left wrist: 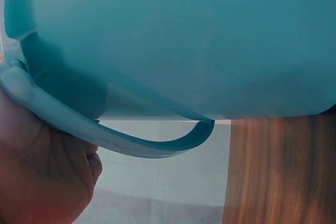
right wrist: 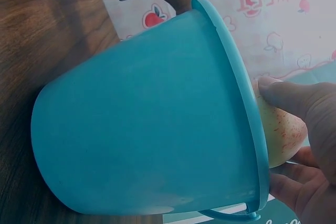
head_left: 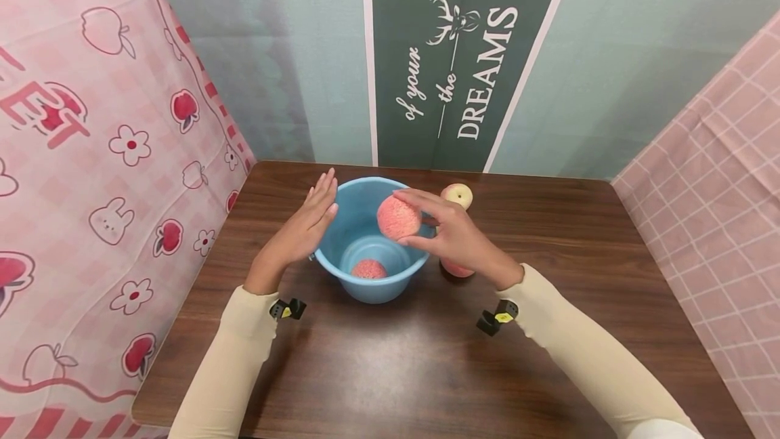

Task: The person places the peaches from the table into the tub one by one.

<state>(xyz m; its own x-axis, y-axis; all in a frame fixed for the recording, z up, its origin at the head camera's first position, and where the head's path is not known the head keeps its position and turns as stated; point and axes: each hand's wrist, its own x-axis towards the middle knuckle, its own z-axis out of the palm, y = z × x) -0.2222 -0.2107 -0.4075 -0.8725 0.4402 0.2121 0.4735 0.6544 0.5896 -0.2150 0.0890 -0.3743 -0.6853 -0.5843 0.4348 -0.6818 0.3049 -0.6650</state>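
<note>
Nearest you, the left camera [head_left: 288,309] and right camera [head_left: 498,317] ride on your sleeve cuffs, likely so each watches its own hand. Just past them, the bucket [head_left: 378,293] stands upright on the table [head_left: 378,371], between your arms; set on its base with the mouth up, it can be reached from either side. Its handle [left wrist: 152,149] hangs down the far side, which leaves the mouth unobstructed. One peach [head_left: 369,269] lies on the bucket's floor.

Your left hand [head_left: 305,222] is at the bucket's left rim, its grip apart and fingers straight, perhaps to steady the wall; you cannot tell from here how firmly it presses, if at all.

Your right hand [head_left: 451,230] has its grip clamped on the held peach [head_left: 399,217], thumb on the near side and fingers on the far side. That side hold seems to suit the round shape and leaves the underside free above the mouth.

Right of the bucket, a low peach [head_left: 458,268] sits partly hidden by your wrist. Farther back, a pale fruit [head_left: 457,195] rests within that hand's reach, before the backdrop [head_left: 420,32].
</note>
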